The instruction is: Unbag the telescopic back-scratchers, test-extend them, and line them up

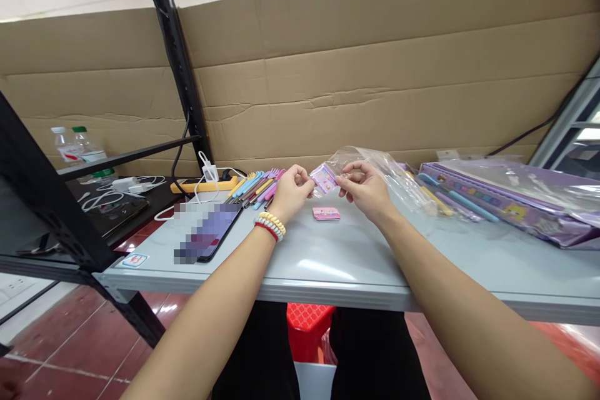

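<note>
Between my two hands, above the grey table, is a small purple printed card in a clear plastic sleeve (324, 179). My left hand (294, 190) pinches its left edge between thumb and finger. At the opposite edge, my right hand (363, 189) is closed on it in the same way. Just below them a pink printed card (326, 213) lies flat on the table. Beside my left hand rests a bunch of coloured pens with fork-like tops (259, 187). A large clear plastic bag (391, 172) lies behind my right hand.
A phone (215, 231) lies on the table (323, 269) at the left, near a yellow power strip (206, 185) with a white charger. At the right is a purple printed package (515, 200) with pens by it. A cardboard wall (328, 75) closes off the back.
</note>
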